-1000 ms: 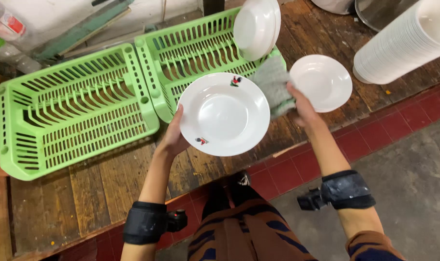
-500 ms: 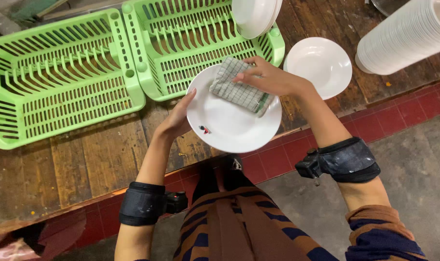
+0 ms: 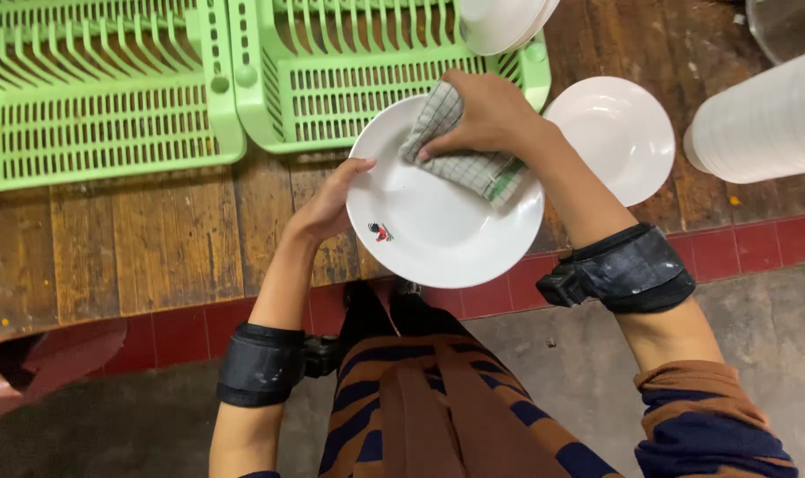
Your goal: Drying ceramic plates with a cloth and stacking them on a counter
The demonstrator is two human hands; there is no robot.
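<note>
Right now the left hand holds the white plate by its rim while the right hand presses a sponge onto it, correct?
Not quite. The head view shows the right hand pressing a checked cloth, not a sponge, onto the white plate. The left hand does hold it by the rim.

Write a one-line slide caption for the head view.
Left hand steadies a round white plate while right hand presses a checked cloth onto it.
</note>
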